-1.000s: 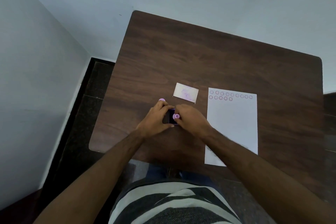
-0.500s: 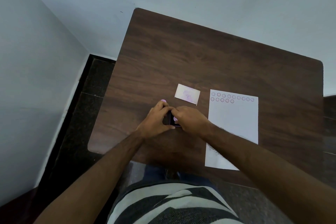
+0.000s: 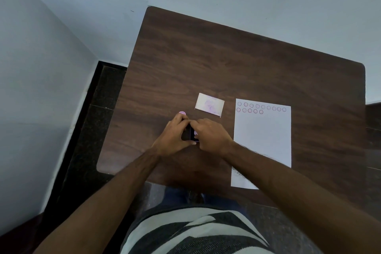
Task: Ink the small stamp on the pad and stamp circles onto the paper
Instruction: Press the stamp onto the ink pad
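A small dark ink pad (image 3: 189, 133) lies on the brown table (image 3: 247, 64), mostly hidden between my hands. My left hand (image 3: 175, 137) grips the pad's left side. My right hand (image 3: 210, 135) holds a small pink stamp (image 3: 195, 133) down over the pad; only a sliver of pink shows under the fingers. The white paper (image 3: 262, 142) lies to the right, with two rows of pink-red stamped circles (image 3: 260, 107) along its far edge.
A small white card smudged with pink ink (image 3: 209, 104) lies just beyond my hands. A round pink piece (image 3: 182, 113) sits by my left fingertips. The table's left edge drops to a dark floor (image 3: 90, 130); walls close in behind and on the left.
My right hand has closed lower over the pad, so the pink stamp top that showed a second ago is almost covered. My left hand stays on the pad.
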